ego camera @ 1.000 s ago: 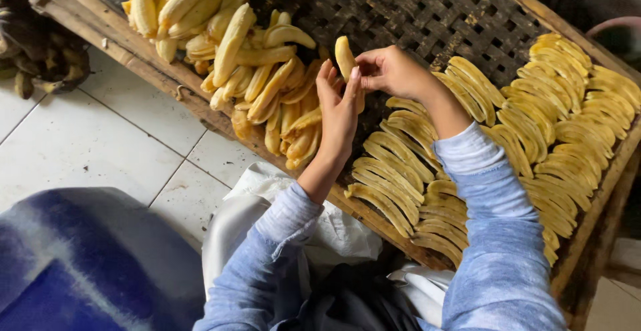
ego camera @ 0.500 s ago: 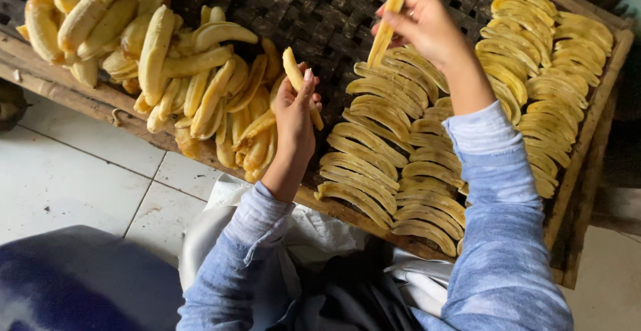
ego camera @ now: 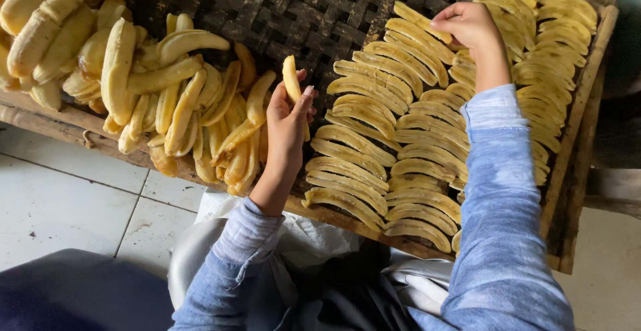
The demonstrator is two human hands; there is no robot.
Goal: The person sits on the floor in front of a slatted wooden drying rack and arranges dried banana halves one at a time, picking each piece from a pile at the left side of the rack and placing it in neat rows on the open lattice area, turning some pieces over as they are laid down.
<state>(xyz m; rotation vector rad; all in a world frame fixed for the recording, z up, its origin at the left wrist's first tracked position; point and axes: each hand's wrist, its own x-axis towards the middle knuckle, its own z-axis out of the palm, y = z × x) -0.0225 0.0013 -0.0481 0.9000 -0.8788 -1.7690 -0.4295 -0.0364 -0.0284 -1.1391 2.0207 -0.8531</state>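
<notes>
A dark woven drying tray (ego camera: 314, 11) in a wooden frame carries everything. The left hand (ego camera: 288, 121) pinches a banana slice (ego camera: 292, 81) upright mid-tray, beside the peeled banana heap (ego camera: 133, 84) at the left edge. The right hand (ego camera: 471, 27), fingers curled, presses a slice onto the overlapping slice rows (ego camera: 394, 131) towards the right edge.

Bare woven mat (ego camera: 314, 17) lies open ahead of my left hand (ego camera: 288, 121), between the loose pile of peeled bananas (ego camera: 153, 97) on the left and the packed rows of banana slices (ego camera: 380, 144) on the right. My right hand (ego camera: 471, 27) sits over those rows; the wooden frame (ego camera: 581, 137) closes off the far right.
</notes>
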